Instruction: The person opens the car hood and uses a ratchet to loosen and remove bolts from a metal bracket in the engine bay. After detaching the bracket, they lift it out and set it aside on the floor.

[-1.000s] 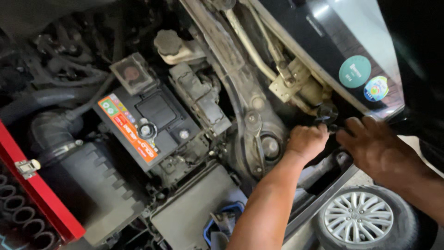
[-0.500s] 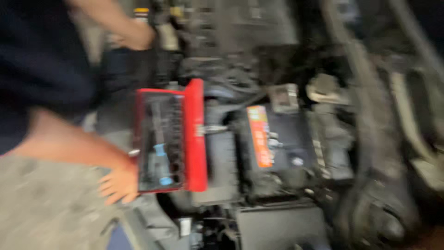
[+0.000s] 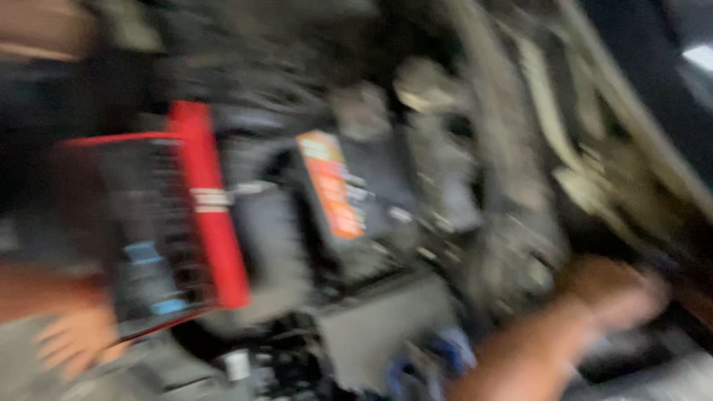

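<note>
The whole view is smeared by motion. My left hand (image 3: 616, 293) reaches in from the bottom, forearm first, to the right side of a car's engine bay, against dark parts beside the strut tower (image 3: 520, 252). Its fingers are too blurred to read. A brown smear at the right edge (image 3: 691, 297) may be my right hand. At the centre sits the black battery (image 3: 371, 193), with an orange label on it. An open red tool case (image 3: 160, 223) with sockets rests on the left of the bay.
Another person's hand (image 3: 74, 341) lies by the red case's lower left corner, with their arm and dark sleeve above it. A grey plastic cover (image 3: 379, 327) lies below the battery. The pale fender edge (image 3: 631, 126) runs diagonally at the right.
The camera swung left to the red case and the other person, and is now swinging back right. My left arm has come back into view at the lower right.
</note>
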